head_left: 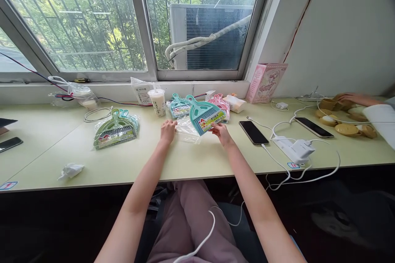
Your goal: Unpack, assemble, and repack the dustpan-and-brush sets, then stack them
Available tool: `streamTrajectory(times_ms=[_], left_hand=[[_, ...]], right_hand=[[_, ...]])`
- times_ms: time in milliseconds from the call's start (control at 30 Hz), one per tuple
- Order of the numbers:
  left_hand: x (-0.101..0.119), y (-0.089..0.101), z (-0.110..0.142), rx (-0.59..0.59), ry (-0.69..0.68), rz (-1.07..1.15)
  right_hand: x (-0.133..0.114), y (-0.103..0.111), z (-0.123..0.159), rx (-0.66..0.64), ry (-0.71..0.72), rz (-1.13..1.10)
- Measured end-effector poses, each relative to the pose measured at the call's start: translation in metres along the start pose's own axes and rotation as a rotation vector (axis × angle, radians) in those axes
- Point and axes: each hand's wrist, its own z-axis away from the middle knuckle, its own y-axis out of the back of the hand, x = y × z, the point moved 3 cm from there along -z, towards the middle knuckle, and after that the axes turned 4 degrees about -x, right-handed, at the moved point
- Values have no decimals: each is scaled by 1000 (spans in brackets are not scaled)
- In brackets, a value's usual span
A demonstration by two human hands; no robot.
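Observation:
My right hand (221, 132) grips the lower right corner of a teal mini dustpan and brush set (197, 111), tilted up above the table, with a printed label across its front. Under and beside it lies a clear plastic bag (188, 130). My left hand (168, 130) is closed at the bag's left edge, fingers pinched on the plastic. Behind the raised set lie a packaged blue dustpan set (179, 107) and a pink one (219, 100). Farther left rest packaged green dustpan sets (115, 131), stacked together.
A drink cup (158, 102) stands near the window sill. Crumpled tissue (70, 170) lies at front left. On the right are a phone (253, 132), a power strip (290, 150) with white cables, and a pink box (267, 83). Another person's hand (352, 98) reaches in at far right.

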Motion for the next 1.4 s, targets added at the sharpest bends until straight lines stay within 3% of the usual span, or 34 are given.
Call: streamTrajectory(times_ms=[100,267,433,600,700,933,1100,1400], left_hand=[[0,2,-1,5,10,-4],[-8,14,1,91,231,75],[-14,28,6,186,354,126],[-18,43,13,286,380,206],[-20,47,14,323,403,237],[-25,47,11,422,460,307],[-9,44,12,421,326,336],[24,44,19,393,38,267]], right_hand=[[0,-1,0,-24,-15,27],[1,-2,-1,-99,-34,30],[-4,-2,5,-311,-109,103],[-10,-4,17,-481,-164,205],[-11,-6,18,-469,-168,214],[-5,1,7,-309,-150,121],[-2,0,4,-188,-121,90],[-1,-8,4,-192,-87,82]])
